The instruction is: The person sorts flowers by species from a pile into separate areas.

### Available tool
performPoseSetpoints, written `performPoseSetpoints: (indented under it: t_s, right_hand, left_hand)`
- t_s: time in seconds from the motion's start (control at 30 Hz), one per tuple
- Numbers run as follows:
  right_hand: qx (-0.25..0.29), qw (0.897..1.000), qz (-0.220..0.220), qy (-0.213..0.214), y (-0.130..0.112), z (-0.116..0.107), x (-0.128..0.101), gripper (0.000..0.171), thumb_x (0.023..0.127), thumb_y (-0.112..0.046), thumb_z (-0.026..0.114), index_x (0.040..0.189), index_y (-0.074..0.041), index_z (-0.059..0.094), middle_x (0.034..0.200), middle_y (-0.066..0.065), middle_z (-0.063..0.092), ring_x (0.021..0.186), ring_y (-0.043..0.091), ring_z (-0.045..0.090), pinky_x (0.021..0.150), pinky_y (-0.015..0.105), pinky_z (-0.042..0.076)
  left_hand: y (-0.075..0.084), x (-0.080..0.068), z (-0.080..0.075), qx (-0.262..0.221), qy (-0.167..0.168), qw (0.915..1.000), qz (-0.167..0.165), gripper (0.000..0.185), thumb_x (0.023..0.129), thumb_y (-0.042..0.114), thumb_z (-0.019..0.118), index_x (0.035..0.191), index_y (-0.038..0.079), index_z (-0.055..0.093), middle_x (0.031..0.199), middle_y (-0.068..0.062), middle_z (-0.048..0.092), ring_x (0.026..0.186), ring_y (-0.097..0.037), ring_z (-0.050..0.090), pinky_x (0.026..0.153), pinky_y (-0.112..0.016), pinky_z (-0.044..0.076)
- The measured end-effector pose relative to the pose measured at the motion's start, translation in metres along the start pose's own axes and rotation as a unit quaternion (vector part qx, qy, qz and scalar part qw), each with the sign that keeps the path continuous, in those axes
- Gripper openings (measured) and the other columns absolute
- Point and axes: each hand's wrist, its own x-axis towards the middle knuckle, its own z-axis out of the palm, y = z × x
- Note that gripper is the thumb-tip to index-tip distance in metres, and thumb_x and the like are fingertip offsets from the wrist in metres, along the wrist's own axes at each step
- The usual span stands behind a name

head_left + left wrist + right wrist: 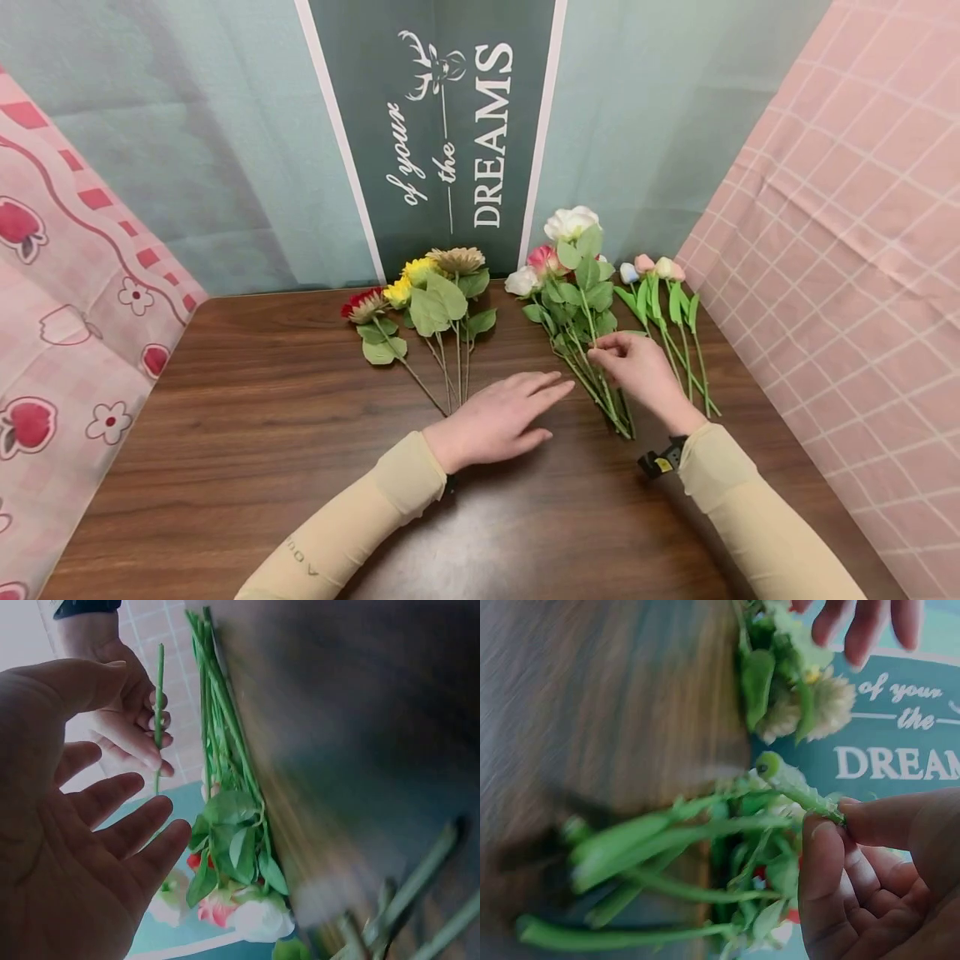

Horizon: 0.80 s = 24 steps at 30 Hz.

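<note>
My right hand (pixel 637 367) pinches the green stem of a white rose (pixel 572 223) between thumb and fingers, near the bunch of roses. In the right wrist view the cut stem end (pixel 769 766) sticks out past the fingertips. The rose bunch, with a pink-red bloom (pixel 545 260) and a white bloom (pixel 522 282), lies on the table with its stems (pixel 600 392) toward me. My left hand (pixel 502 421) is held with fingers spread, left of those stems and holding nothing. Its palm (pixel 67 847) shows in the left wrist view.
To the left, yellow, red and beige flowers (pixel 459 260) lie on the brown table (pixel 247 417), stems partly behind my left hand. Several pale tulips (pixel 663 268) lie at the right. A green curtain (pixel 225 167) backs the table; a pink grid cloth (pixel 840 250) hangs at right.
</note>
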Motion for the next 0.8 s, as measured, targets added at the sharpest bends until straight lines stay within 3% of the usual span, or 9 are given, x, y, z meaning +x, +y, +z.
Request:
performPoseSetpoints:
  t_s: [0.17,0.33,0.67,0.8]
  right_hand:
    - [-0.006,0.999,0.024,-0.023,0.016,0.002,0.001,0.026,0.100,-0.021,0.068,0.112,0.002,0.070,0.079,0.011,0.069,0.062,0.020,0.063,0.057,0.033,0.056]
    - [-0.026,0.999,0.034,-0.014,0.023,0.005,0.001,0.028,0.098,-0.025,0.069,0.113,-0.001,0.070,0.086,0.009,0.071,0.063,0.021,0.064,0.056,0.034,0.056]
    - [-0.050,0.999,0.010,0.002,0.026,0.008,0.000,0.027,0.097,-0.028,0.071,0.113,-0.006,0.072,0.089,0.007,0.071,0.069,0.019,0.065,0.058,0.033,0.055]
    - [-0.059,0.998,-0.005,0.018,0.025,0.009,-0.001,0.030,0.099,-0.031,0.069,0.117,-0.006,0.071,0.089,0.006,0.068,0.069,0.020,0.062,0.060,0.034,0.052]
  left_hand:
    - [0.003,-0.001,0.007,-0.008,-0.015,0.9999,0.001,0.072,0.102,0.037,0.063,0.162,0.016,0.029,0.162,-0.011,0.037,0.146,-0.026,0.038,0.121,-0.039,0.030]
    - [0.003,-0.002,0.010,-0.013,-0.017,0.9997,0.006,0.071,0.102,0.036,0.064,0.162,0.016,0.031,0.161,-0.012,0.039,0.145,-0.027,0.039,0.121,-0.039,0.029]
    - [0.000,-0.007,0.010,-0.015,-0.023,0.9996,0.000,0.069,0.102,0.036,0.063,0.161,0.015,0.033,0.161,-0.010,0.038,0.146,-0.026,0.038,0.121,-0.039,0.029]
    - [-0.007,-0.014,0.007,-0.015,-0.016,0.9996,-0.017,0.071,0.102,0.037,0.063,0.162,0.016,0.031,0.163,-0.011,0.035,0.147,-0.026,0.037,0.121,-0.043,0.029]
